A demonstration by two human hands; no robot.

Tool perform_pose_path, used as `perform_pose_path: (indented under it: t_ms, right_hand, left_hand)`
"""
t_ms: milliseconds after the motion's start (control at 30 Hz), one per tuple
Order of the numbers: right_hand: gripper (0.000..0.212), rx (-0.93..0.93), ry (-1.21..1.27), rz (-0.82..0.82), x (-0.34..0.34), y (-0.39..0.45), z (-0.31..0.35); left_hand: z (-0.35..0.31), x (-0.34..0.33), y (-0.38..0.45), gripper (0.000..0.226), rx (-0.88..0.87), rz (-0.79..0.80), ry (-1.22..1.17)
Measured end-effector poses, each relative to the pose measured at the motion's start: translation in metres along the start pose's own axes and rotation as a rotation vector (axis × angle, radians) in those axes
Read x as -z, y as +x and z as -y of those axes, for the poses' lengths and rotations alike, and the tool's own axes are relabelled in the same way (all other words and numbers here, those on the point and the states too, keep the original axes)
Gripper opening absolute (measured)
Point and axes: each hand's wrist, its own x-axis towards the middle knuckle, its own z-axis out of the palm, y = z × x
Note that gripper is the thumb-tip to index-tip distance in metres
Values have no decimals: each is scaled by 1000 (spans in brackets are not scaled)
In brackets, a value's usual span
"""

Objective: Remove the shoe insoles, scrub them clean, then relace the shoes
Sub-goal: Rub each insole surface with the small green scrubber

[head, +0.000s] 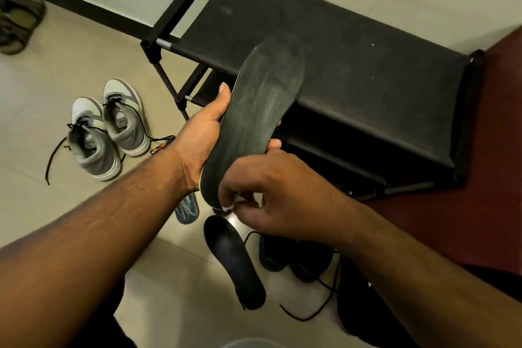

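Left hand gripped insole upright in front of shoe rack. Right hand fingers pinched small white thing at heel end. Second insole lay on floor below rack. Best: brace insole firmly, scrub heel to toe.

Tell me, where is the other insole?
The other insole lies on the floor, low in the head view, beside the dark shoes, below the hands.

Both forearms are bare from elbow to wrist, with no sleeves, watch, bracelet or gloves showing. Fine hair runs along the left forearm. The left hand and the right hand carry no rings on the fingers that show. The nail of the left thumb is cut short.
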Motion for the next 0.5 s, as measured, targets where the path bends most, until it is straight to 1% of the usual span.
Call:
perform_pose_path:
  t_ms: [133, 233, 333, 400, 500]
  right_hand:
    - [10, 0, 18, 19, 1, 0, 0]
    - [9, -26, -24, 0, 6, -1, -2]
    - [9, -70, -141, -84, 16, -2, -12]
    - [6, -110, -136, -132, 26, -3, -19]
    - [8, -137, -147, -225, 37, -5, -29]
  left_hand:
    - [1, -1, 0, 75, -17, -26, 23]
    - [1, -1, 0, 77, -22, -47, 22]
    - [2, -2, -1, 73, -12, -35, 25]
    - [3, -4, -3, 72, 0, 7, 46]
    - [4, -7, -8, 71, 56, 86, 129]
